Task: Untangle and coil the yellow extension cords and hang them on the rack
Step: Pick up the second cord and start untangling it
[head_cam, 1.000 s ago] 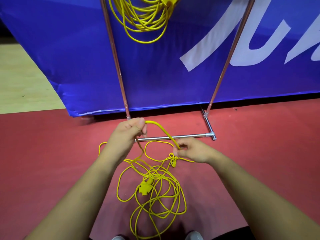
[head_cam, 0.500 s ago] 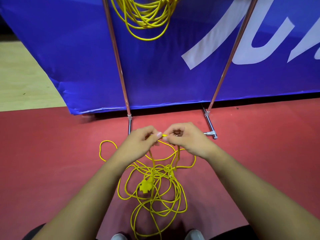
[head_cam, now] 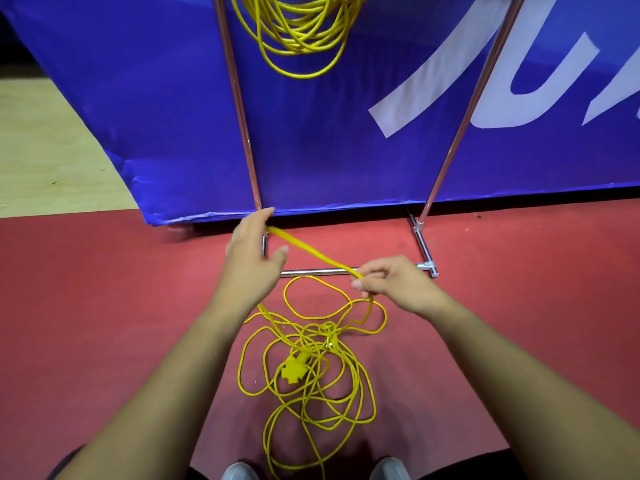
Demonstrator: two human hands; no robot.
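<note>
The cord [head_cam: 311,375] lies in a loose tangle on the red floor [head_cam: 104,341], just ahead of the person's shoes [head_cam: 239,472], with its plug [head_cam: 292,370] buried mid-heap. That is probably why it is drawn off strand by strand, not lifted whole.

Above the heap, the right hand [head_cam: 391,285] pinches one strand between thumb and fingertips, feeding it clear of the loops below. The strand runs taut up to the left hand [head_cam: 252,258], whose fingers are spread and released. It seems to act as a former for the cord to wrap over, though its palm faces away, so how the strand crosses it is unclear.

Both hands work over the rack [head_cam: 318,271] base bar, near the floor's far edge. A finished coil [head_cam: 301,32] hangs higher up the rack, in front of the blue banner [head_cam: 329,140], so one cord looks done.
</note>
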